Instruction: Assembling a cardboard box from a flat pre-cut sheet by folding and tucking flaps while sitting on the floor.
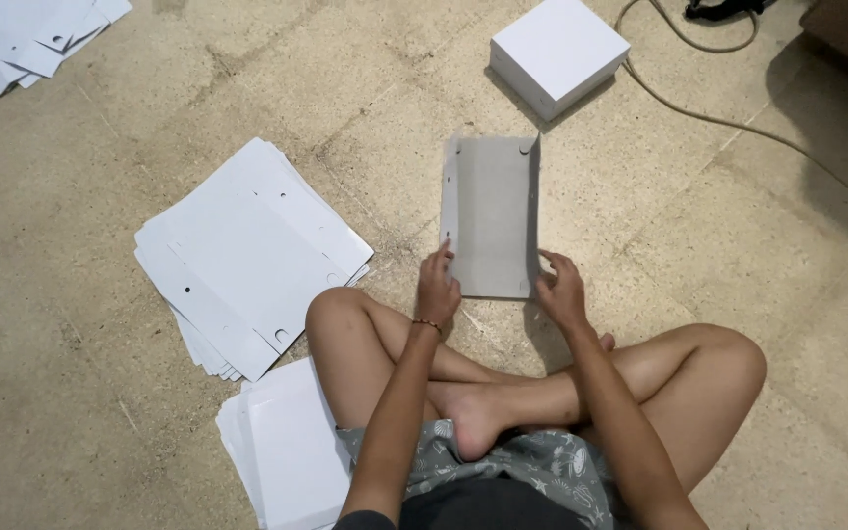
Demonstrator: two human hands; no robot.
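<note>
Down at the near edge, the person sits cross-legged on the floor (71, 393), knees spread, which leaves an open patch of tile right in front for working. Both arms reach forward over the legs. The left hand (436, 287), a bead bracelet at the wrist, has its fingers pinched on the left flap of a grey card (491, 221); the right hand (561, 290) curls its fingers round the right flap. The grip looks like a folding hold: both long side flaps stand up from the flat middle panel, so the hands press inward from either side. The card lies flat on the floor just beyond the shins, lengthwise away from the body.

To the left, within easy reach, a small pile (287, 447) of white sheets sits by the knee, and a bigger stack (247, 255) fans out just past it.

Farther out, a finished white box (558, 54) rests beyond the card. A cable (728, 123) snakes past it, and more sheets (31, 39) lie in the far left corner.
</note>
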